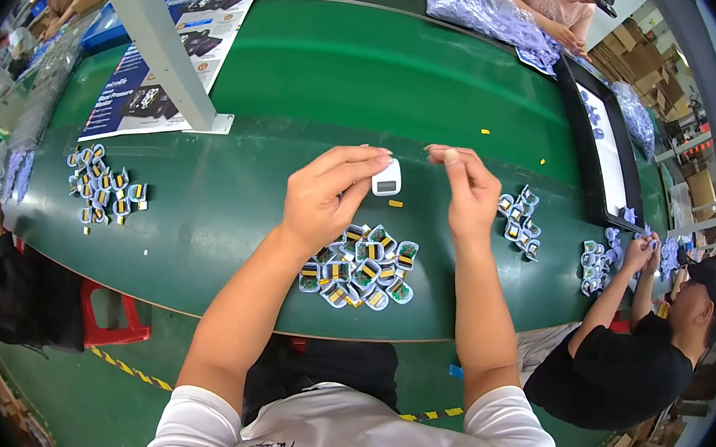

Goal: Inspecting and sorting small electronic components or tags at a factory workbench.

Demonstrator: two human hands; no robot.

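My left hand [331,188] pinches a small white rounded device [386,178] with a grey display window, held above the green table. To its right, my right hand [468,191] is raised with thumb and fingertips pressed together; whatever may be between them is too small to make out. A small yellow piece [395,203] lies just below the device. Nearer me, between my forearms, sits a heap of small pale housings [362,267] with green boards and yellow-and-black parts inside.
Similar housings lie in piles at the left [103,184] and right [519,222]. A grey metal post [164,41] rises beside a printed sheet [141,99]. At right, a black-framed tray [589,151] stands near a co-worker in black [628,370]. A bag of purplish parts [481,16] lies across the table.
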